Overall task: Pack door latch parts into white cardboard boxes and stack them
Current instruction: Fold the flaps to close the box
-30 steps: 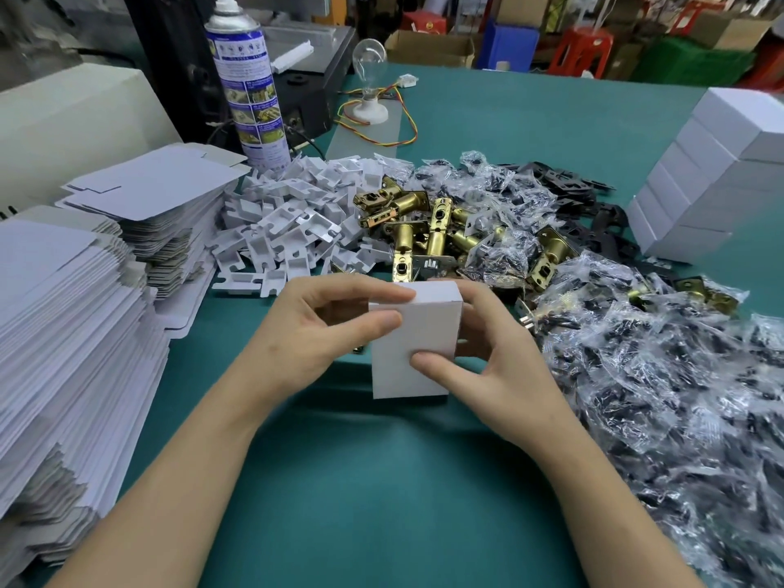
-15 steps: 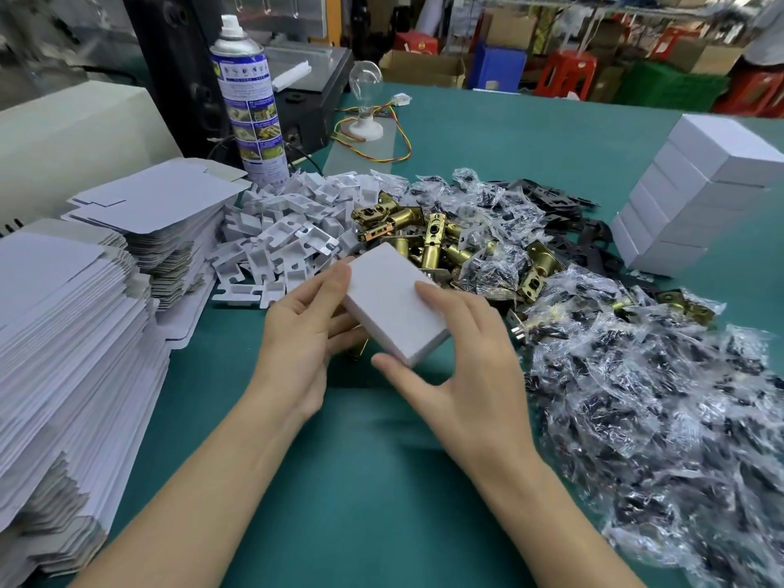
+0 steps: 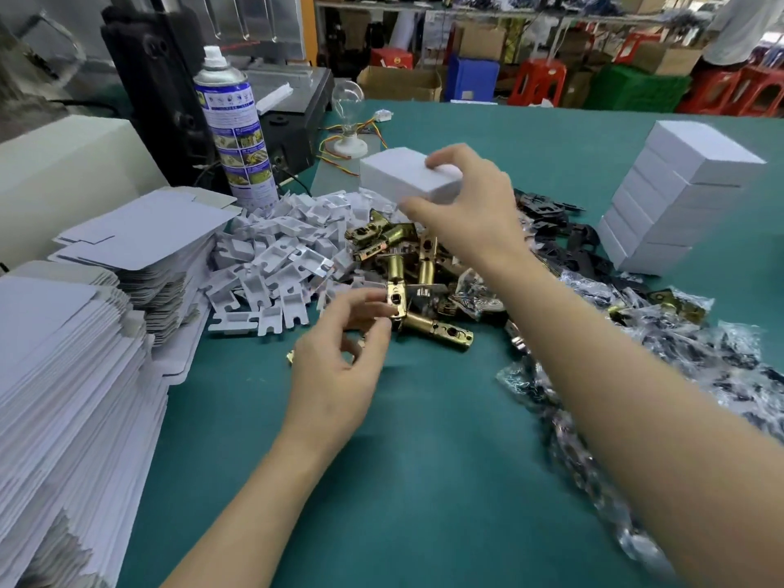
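Right hand: your right hand (image 3: 471,210) grips the closed white cardboard box (image 3: 403,174) by one end, held above the brass latch pile (image 3: 407,256).
Left hand: your left hand (image 3: 339,362) curls its fingers at a brass latch (image 3: 396,297); I cannot tell if it pinches it (motion blur).
Stack: the box stack (image 3: 679,193) leans, well apart on the tabletop (image 3: 424,460).
Risk: an end grip may tip the box; a heavy landing may topple the stack.

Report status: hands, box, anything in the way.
Right hand holds closed white box aloft. Left hand at brass latch, grip unclear. Black plates lie between box and stack.
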The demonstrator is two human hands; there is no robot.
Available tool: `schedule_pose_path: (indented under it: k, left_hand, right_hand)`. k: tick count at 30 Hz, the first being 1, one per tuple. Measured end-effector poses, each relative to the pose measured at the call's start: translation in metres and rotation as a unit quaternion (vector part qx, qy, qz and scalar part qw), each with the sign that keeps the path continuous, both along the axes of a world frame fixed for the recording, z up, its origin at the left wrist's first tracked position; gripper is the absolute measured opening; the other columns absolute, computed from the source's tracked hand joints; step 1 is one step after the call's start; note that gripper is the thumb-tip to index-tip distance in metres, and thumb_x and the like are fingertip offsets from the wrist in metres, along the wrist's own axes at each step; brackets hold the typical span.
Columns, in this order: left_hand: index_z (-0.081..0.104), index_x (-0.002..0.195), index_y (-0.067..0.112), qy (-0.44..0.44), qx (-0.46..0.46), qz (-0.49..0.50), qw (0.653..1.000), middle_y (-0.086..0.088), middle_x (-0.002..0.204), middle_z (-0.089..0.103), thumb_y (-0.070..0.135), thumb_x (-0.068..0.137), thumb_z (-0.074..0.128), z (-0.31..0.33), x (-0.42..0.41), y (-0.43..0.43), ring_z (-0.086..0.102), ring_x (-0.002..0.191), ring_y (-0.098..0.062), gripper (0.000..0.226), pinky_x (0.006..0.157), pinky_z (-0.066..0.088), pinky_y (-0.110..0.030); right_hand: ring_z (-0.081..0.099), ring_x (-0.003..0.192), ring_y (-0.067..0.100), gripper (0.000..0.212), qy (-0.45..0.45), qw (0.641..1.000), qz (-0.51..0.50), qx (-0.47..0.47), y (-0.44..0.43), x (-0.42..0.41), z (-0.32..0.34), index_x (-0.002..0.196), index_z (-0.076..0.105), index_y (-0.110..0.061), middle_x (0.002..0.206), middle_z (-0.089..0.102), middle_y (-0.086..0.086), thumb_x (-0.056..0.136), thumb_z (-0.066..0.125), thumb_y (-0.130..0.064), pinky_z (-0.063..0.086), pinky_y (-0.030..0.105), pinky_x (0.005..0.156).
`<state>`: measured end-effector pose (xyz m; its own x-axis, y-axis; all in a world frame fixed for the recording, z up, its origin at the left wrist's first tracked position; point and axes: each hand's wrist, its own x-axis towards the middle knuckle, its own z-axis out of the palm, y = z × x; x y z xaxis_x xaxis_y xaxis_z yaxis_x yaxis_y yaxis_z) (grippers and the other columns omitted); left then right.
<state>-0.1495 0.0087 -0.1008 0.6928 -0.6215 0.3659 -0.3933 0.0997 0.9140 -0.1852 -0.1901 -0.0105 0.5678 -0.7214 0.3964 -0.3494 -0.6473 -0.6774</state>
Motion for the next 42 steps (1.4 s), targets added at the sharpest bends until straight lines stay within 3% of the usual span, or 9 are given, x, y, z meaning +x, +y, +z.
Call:
schedule_pose_path:
  k: [7,11,15,20,26,31,35,39,42]
  left_hand:
    - [0.068,0.122,0.03,-0.144,0.072,-0.041,0.986,0.022,0.11,0.069,0.018,0.095,0.063,-0.008,-0.009,-0.003,0.065,0.106,-0.006,0.03,0.082,0.048,-0.016]
    - [0.068,0.121,0.033,-0.167,0.079,-0.049,0.982,0.028,0.111,0.063,0.022,0.096,0.063,-0.009,-0.012,-0.004,0.06,0.095,0.004,0.028,0.092,0.05,-0.028]
    - [0.067,0.124,0.035,-0.176,0.083,-0.064,0.979,0.027,0.112,0.064,0.028,0.096,0.06,-0.011,-0.011,-0.007,0.062,0.101,0.001,0.03,0.085,0.041,-0.009]
    - [0.069,0.123,0.03,-0.198,0.071,-0.077,0.975,0.024,0.112,0.067,0.025,0.095,0.061,-0.016,-0.01,-0.01,0.062,0.101,0.0,0.03,0.081,0.042,-0.008]
    - [0.074,0.113,0.034,-0.215,0.058,-0.073,0.972,0.025,0.103,0.067,0.02,0.089,0.067,-0.021,-0.009,-0.014,0.062,0.097,0.005,0.029,0.077,0.045,-0.006]
    - [0.076,0.11,0.035,-0.222,0.05,-0.063,0.972,0.025,0.1,0.065,0.018,0.086,0.068,-0.021,-0.007,-0.016,0.058,0.093,0.008,0.03,0.075,0.044,-0.004]
    - [0.076,0.11,0.034,-0.221,0.06,-0.075,0.971,0.025,0.104,0.069,0.017,0.087,0.068,-0.021,-0.007,-0.016,0.061,0.097,0.007,0.03,0.077,0.045,-0.006]
    - [0.076,0.109,0.033,-0.216,0.056,-0.075,0.972,0.024,0.103,0.069,0.017,0.088,0.067,-0.021,-0.006,-0.015,0.06,0.095,0.007,0.028,0.078,0.045,-0.006]
    - [0.076,0.108,0.032,-0.213,0.056,-0.074,0.973,0.023,0.101,0.068,0.017,0.089,0.066,-0.021,-0.006,-0.015,0.059,0.094,0.007,0.026,0.078,0.044,-0.006]
  right_hand:
    - [0.05,0.128,0.031,0.065,0.106,0.994,0.014,0.036,-0.072,0.085,-0.007,0.136,0.052,-0.017,0.133,0.059,0.006,0.081,0.082,-0.036,0.046,0.043,0.105]
    - [0.056,0.123,0.027,0.054,0.114,0.993,0.02,0.033,-0.094,0.124,-0.007,0.126,0.06,-0.017,0.121,0.059,0.003,0.081,0.084,-0.037,0.048,0.041,0.105]
    - [0.058,0.12,0.025,0.055,0.117,0.992,0.037,0.034,-0.11,0.162,-0.011,0.126,0.061,-0.017,0.123,0.059,0.004,0.079,0.085,-0.033,0.052,0.039,0.1]
    - [0.057,0.12,0.025,0.049,0.161,0.984,0.077,0.011,-0.124,0.195,-0.029,0.122,0.062,-0.016,0.128,0.058,0.006,0.081,0.085,-0.029,0.044,0.031,0.084]
    - [0.056,0.123,0.028,0.041,0.246,0.966,0.083,-0.019,-0.134,0.216,-0.044,0.122,0.063,-0.018,0.132,0.061,0.006,0.087,0.082,-0.029,0.049,0.042,0.101]
    - [0.07,0.108,0.031,0.035,0.287,0.955,0.079,-0.014,-0.131,0.224,-0.042,0.127,0.066,-0.007,0.119,0.072,0.014,0.093,0.072,-0.014,0.058,0.04,0.095]
    - [0.066,0.112,0.035,0.033,0.311,0.946,0.081,-0.047,-0.124,0.226,-0.037,0.129,0.069,-0.009,0.124,0.069,0.015,0.097,0.065,-0.007,0.058,0.041,0.095]
    - [0.063,0.117,0.035,0.053,0.31,0.946,0.09,-0.008,-0.118,0.224,-0.04,0.148,0.049,-0.012,0.132,0.062,0.016,0.096,0.056,-0.003,0.058,0.041,0.092]
    - [0.061,0.116,0.034,0.051,0.313,0.945,0.09,0.01,-0.114,0.221,-0.044,0.144,0.041,-0.005,0.129,0.062,0.019,0.096,0.057,-0.009,0.054,0.041,0.087]
